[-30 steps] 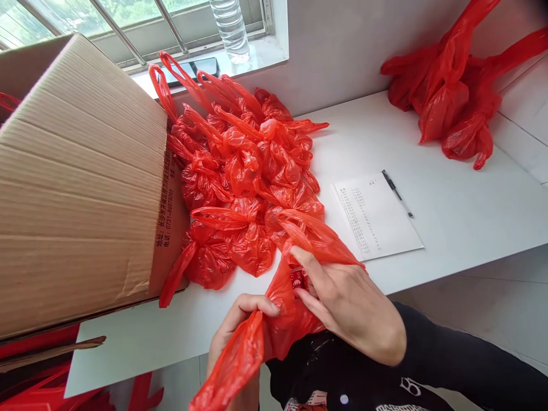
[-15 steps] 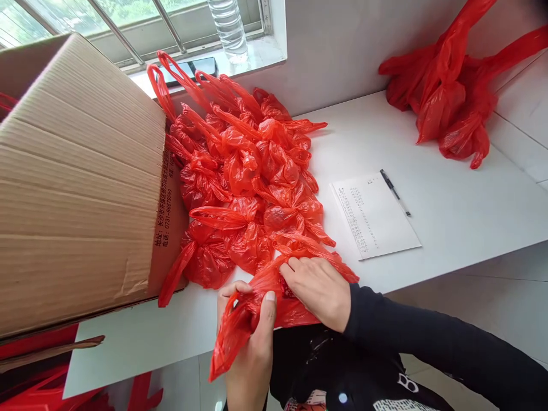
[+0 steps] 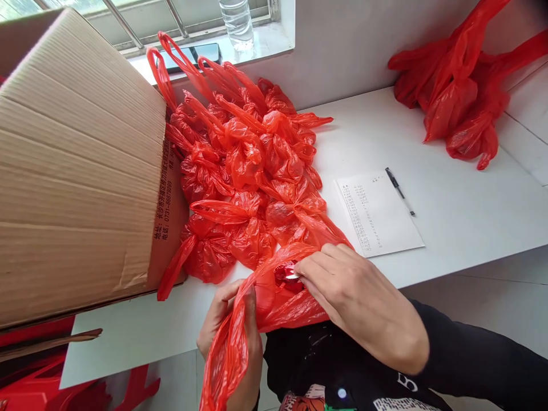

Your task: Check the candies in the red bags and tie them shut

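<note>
A red plastic bag (image 3: 274,302) hangs over the near edge of the white table (image 3: 449,194). My left hand (image 3: 229,337) is closed around one handle strip of the bag, below the table edge. My right hand (image 3: 355,297) pinches a small shiny red object (image 3: 286,274) at the bag's mouth, with the bag's other handle under its fingers. Just beyond lies a heap of tied red bags (image 3: 248,165), touching the cardboard box.
A large cardboard box (image 3: 77,171) lies on its side at the left. A printed sheet (image 3: 377,214) and a pen (image 3: 399,191) sit right of the heap. More red bags (image 3: 458,97) lie far right. A bottle (image 3: 237,23) and a phone (image 3: 188,57) rest on the windowsill.
My right hand has shifted slightly right and now pinches a shiny red object at the bag's mouth. My left hand has slid lower along the handle strip. The view tilted up a little.
</note>
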`<state>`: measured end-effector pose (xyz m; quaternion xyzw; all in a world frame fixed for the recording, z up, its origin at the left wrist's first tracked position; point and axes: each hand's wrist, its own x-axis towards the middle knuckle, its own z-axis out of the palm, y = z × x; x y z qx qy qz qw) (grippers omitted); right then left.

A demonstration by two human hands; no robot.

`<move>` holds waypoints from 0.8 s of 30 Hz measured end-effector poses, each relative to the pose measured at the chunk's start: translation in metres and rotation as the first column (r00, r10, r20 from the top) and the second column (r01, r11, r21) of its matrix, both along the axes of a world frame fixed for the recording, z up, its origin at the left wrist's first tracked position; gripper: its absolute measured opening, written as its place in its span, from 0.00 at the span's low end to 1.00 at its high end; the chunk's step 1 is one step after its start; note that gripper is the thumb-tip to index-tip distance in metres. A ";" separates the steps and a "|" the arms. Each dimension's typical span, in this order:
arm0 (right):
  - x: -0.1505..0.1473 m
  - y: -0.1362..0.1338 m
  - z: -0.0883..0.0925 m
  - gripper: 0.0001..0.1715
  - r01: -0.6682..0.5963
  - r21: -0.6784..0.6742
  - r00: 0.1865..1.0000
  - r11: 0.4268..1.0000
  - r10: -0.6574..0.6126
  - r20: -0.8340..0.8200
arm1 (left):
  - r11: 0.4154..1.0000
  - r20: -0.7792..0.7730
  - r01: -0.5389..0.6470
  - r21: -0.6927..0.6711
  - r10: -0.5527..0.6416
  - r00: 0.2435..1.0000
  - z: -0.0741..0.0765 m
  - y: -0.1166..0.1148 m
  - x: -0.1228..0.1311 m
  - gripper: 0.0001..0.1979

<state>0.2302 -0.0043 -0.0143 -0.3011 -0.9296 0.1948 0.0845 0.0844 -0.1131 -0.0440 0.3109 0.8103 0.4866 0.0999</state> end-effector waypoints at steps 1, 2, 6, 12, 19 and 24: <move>-0.002 -0.001 -0.002 0.11 -0.027 0.016 1.000 1.000 0.027 0.000 | 0.999 0.031 0.031 0.024 -0.032 0.999 0.002 0.001 -0.001 0.09; -0.004 -0.001 -0.004 0.12 -0.057 0.022 0.998 0.998 0.057 0.013 | 0.997 0.074 0.061 0.050 -0.065 0.995 0.004 0.001 -0.002 0.08; -0.017 -0.003 -0.023 0.10 -0.237 -0.061 0.964 0.970 0.243 0.112 | 0.987 0.244 0.106 0.118 -0.132 0.961 0.002 -0.001 -0.006 0.06; -0.027 0.002 -0.034 0.09 -0.247 -0.080 0.900 0.966 0.259 0.349 | 0.965 0.397 -0.025 0.260 -0.083 0.914 -0.025 -0.010 -0.010 0.06; -0.041 0.010 -0.036 0.09 -0.208 -0.150 0.881 0.967 0.252 0.400 | 0.958 0.445 0.003 0.288 -0.136 0.885 -0.032 -0.009 -0.009 0.11; -0.051 0.018 -0.044 0.09 -0.191 -0.144 0.893 0.971 0.233 0.384 | 0.954 0.457 -0.006 0.301 -0.138 0.879 -0.031 -0.008 -0.009 0.14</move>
